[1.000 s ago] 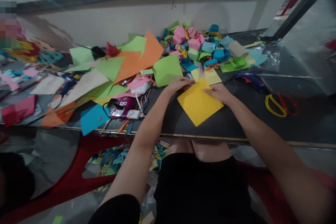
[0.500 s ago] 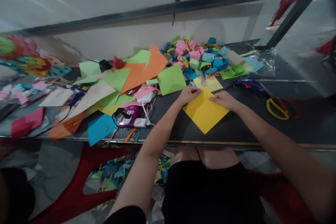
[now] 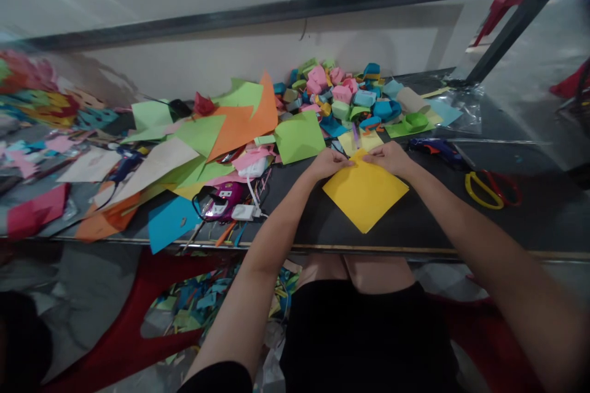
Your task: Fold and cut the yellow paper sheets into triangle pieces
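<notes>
A yellow sheet of paper (image 3: 365, 195) lies on the dark table in front of me, turned so one corner points at my body. My left hand (image 3: 330, 163) pinches it near the far corner, on the left side. Close beside, my right hand (image 3: 389, 157) has its fingers closed on the same far corner from the right. The fingertips of both hands nearly meet there and partly hide that corner. Just beyond them lies a pale yellow sheet (image 3: 349, 142) with a purple pen-like stick (image 3: 355, 134) on it.
Red and yellow handled scissors (image 3: 483, 190) and a blue glue gun (image 3: 437, 151) lie to the right. Folded paper pieces (image 3: 342, 94) are heaped at the back. Coloured sheets (image 3: 244, 129), a purple power strip (image 3: 225, 201) and cables spread leftward. A metal bar (image 3: 276, 12) crosses behind the table.
My right hand has moved up and left along the paper's edge to the far corner, nearer my left hand. The view has shifted slightly.
</notes>
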`<state>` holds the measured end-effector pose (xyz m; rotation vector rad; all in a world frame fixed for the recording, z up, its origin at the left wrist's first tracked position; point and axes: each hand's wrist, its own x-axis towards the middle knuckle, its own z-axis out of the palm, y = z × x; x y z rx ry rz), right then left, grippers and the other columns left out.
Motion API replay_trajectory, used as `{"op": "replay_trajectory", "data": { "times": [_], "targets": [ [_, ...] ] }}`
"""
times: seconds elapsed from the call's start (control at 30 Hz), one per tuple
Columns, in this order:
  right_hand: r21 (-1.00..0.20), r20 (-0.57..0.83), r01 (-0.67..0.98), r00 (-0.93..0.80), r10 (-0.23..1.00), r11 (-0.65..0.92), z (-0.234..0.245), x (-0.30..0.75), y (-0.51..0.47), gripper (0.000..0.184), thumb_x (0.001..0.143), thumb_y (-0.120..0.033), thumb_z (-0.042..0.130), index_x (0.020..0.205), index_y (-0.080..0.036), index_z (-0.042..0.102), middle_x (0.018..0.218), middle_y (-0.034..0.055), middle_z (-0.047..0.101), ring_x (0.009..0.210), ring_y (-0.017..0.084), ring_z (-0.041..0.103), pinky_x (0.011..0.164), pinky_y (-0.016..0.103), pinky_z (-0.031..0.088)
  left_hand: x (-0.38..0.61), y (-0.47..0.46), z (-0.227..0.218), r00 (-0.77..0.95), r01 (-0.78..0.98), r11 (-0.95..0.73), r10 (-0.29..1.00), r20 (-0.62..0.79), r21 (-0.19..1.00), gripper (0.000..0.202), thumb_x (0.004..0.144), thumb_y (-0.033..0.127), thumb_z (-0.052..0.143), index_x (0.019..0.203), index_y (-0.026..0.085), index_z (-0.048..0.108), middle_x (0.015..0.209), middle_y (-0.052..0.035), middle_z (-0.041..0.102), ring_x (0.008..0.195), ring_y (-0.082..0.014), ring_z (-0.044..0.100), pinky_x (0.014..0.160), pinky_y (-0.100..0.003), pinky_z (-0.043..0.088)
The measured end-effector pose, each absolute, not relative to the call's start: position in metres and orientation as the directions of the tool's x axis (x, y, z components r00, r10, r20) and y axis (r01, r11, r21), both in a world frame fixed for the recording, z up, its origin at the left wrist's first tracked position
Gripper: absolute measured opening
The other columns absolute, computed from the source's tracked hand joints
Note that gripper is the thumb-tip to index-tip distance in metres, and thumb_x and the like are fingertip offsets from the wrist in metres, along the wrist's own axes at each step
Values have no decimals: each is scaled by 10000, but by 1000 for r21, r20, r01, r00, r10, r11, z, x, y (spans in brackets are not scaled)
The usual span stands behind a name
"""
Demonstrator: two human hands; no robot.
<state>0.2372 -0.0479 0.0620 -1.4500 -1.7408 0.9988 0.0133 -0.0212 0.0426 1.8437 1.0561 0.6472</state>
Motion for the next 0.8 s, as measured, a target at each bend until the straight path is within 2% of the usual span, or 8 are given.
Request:
{"op": "replay_trajectory", "data": {
  "times": [0.1,0.2,0.3,0.43,0.53,0.67,0.73,0.8],
  "targets": [
    [-936,-81,352,-158,984,-21,49,237,-51,406,568,-559,895,692,-184,801,697,44,761,630,213,686,514,276,512,11,-18,41,559,463,-296,829,-16,836,476,720,609,759,608,152,684,552,13,536,543,-89,402,515,-246,273],
    [-973,-143,199,-114,983,-119,39,237,-54,430,527,-572,915,703,-195,803,706,33,767,621,215,701,544,295,555,10,-17,39,590,468,-270,804,-70,842,513,722,636,737,587,153,629,549,22,484,536,-86,381,507,-245,250],
    [-981,-131,156,-105,986,-113,35,238,-56,412,564,-561,912,719,-194,809,711,33,766,623,206,703,555,294,562,8,-17,40,593,489,-246,798,-112,837,539,728,629,735,537,163,542,526,34,404,514,-79,343,493,-245,213],
    [-985,-92,160,-134,987,-71,35,239,-57,359,639,-531,895,744,-196,819,750,44,776,629,196,700,542,287,549,1,-17,45,575,504,-239,810,-116,830,530,752,591,733,518,165,523,511,37,381,494,-69,319,484,-241,197],
    [-984,-59,173,-120,991,-38,35,243,-56,346,671,-523,883,747,-193,817,742,44,772,626,199,700,541,289,541,-6,-14,46,603,497,-202,779,-169,844,502,754,571,740,526,157,571,500,33,421,475,-64,326,468,-235,211],
    [-969,4,245,-66,998,20,37,253,-52,351,665,-522,886,738,-186,815,732,42,768,633,204,698,538,291,529,-15,-9,47,688,453,-103,672,-274,886,388,722,525,793,693,141,749,574,-5,613,505,-82,478,492,-212,331],
    [-965,27,258,-52,998,39,39,256,-51,358,664,-532,884,763,-195,822,742,41,771,640,203,697,540,294,532,-19,-9,50,699,439,-62,651,-297,896,367,724,512,804,734,146,775,603,-17,667,520,-91,537,502,-202,377],
    [-966,31,253,-56,998,44,40,258,-49,365,669,-544,878,773,-198,822,751,44,772,647,204,697,546,303,541,-21,-11,54,669,450,-27,672,-318,892,367,745,509,801,693,149,755,583,-22,675,501,-97,569,490,-198,402]
  ]
}}
